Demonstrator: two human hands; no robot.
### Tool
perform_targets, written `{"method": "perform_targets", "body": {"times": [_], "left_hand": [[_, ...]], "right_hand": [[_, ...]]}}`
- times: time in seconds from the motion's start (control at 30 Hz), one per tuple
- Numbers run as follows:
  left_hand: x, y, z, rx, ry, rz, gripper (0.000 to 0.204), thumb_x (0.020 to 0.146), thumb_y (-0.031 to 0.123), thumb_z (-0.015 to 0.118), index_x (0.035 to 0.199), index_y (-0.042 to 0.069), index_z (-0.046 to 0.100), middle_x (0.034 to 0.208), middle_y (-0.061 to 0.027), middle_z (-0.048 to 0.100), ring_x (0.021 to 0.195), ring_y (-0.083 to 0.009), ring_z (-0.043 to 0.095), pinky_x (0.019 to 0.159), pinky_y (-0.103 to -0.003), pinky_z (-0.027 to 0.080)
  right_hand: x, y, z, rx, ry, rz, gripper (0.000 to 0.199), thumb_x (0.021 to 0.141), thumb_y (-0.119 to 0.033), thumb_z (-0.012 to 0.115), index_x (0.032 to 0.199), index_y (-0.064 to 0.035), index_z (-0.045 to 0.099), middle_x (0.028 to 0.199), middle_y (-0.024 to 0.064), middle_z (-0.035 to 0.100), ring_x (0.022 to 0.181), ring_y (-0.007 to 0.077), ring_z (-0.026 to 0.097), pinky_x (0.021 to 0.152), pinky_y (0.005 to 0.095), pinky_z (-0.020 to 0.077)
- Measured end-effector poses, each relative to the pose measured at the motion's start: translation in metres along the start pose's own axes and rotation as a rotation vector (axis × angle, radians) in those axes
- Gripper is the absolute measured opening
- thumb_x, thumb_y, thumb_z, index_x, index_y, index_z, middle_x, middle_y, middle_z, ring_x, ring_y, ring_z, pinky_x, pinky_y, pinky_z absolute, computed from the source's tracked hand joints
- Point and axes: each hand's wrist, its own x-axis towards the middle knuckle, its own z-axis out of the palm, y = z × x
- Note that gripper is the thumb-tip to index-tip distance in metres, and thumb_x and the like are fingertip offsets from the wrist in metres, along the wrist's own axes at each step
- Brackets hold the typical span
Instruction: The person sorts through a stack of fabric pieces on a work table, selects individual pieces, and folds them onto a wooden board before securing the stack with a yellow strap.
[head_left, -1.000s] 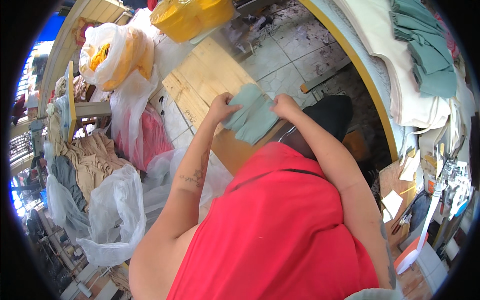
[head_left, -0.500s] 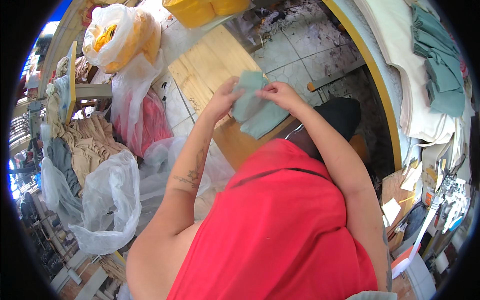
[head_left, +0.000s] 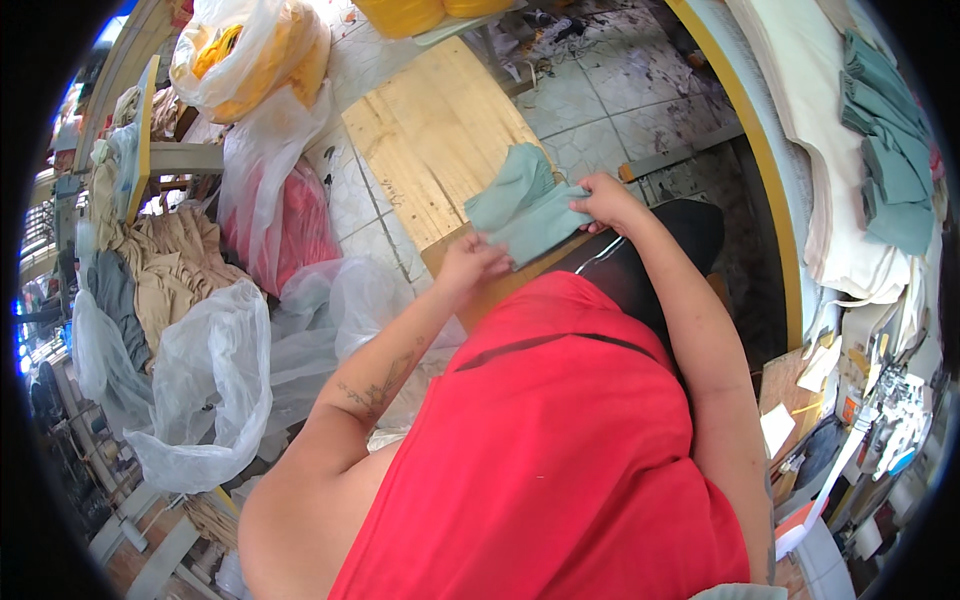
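A pale green piece of cloth (head_left: 540, 222) lies folded and rumpled over the near right end of a wooden board (head_left: 440, 130). My right hand (head_left: 608, 203) pinches its right edge between thumb and fingers. At the cloth's near left corner is my left hand (head_left: 475, 264), slightly blurred. Its fingers are apart and reach to the cloth's edge, with no grip visible. The board's near end sits just beyond my red-covered lap (head_left: 560, 420).
Clear plastic bags with yellow (head_left: 290, 75) and red cloth (head_left: 300, 225) stand at left, near a beige cloth heap (head_left: 185, 270) and an open clear bag (head_left: 215, 370). On the right, a yellow-edged table (head_left: 765, 170) bears white fabric and green cloth pieces (head_left: 890, 150).
My left hand has let go of the cloth's upper left part and moved down to its near corner. My right hand has shifted right and slightly down, and the cloth lies lower and more spread.
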Motion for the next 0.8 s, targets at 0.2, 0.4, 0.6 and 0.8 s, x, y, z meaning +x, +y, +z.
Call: {"method": "perform_targets", "body": {"times": [0.2, 0.4, 0.6, 0.8], "left_hand": [[-0.011, -0.023, 0.001, 0.001, 0.095, -0.067, 0.02, 0.098, 0.01, 0.062, 0.114, 0.003, 0.053, 0.1, -0.0101, 0.068, 0.088, -0.0175, 0.071, 0.075, -0.027, 0.058], [-0.006, -0.006, -0.004, 0.214, 0.096, -0.036, 0.016, 0.097, 0.017, 0.059, 0.103, 0.002, 0.06, 0.088, -0.0086, 0.069, 0.083, -0.0162, 0.069, 0.068, -0.028, 0.054], [0.053, 0.024, 0.004, 1.189, 0.195, 0.819, 0.034, 0.085, 0.017, 0.069, 0.111, -0.004, 0.06, 0.092, -0.0146, 0.067, 0.085, -0.0334, 0.066, 0.074, -0.04, 0.053], [0.061, 0.046, 0.059, 1.552, 0.333, 0.851, 0.047, 0.079, 0.03, 0.076, 0.111, 0.0, 0.058, 0.106, -0.0177, 0.059, 0.101, -0.0397, 0.058, 0.091, -0.045, 0.048]], "right_hand": [[-0.003, -0.006, 0.015, -0.246, 0.068, -0.058, 0.025, 0.09, -0.007, 0.07, 0.111, 0.0058, 0.065, 0.086, 0.0099, 0.07, 0.053, 0.0155, 0.062, 0.044, 0.0284, 0.0494], [-0.015, -0.022, 0.005, -0.089, -0.081, -0.002, 0.035, 0.087, -0.005, 0.07, 0.117, 0.0114, 0.061, 0.095, 0.0157, 0.07, 0.055, 0.0183, 0.064, 0.046, 0.0301, 0.0501], [-0.014, -0.004, 0.002, -0.131, 0.058, -0.067, 0.031, 0.088, -0.007, 0.07, 0.114, 0.0095, 0.064, 0.09, 0.0148, 0.07, 0.061, 0.02, 0.066, 0.05, 0.0319, 0.052], [-0.026, -0.009, 0.002, -0.654, 0.042, -0.148, 0.032, 0.083, -0.019, 0.076, 0.11, -0.0014, 0.07, 0.104, 0.0216, 0.071, 0.096, 0.0364, 0.068, 0.085, 0.044, 0.0535]]}}
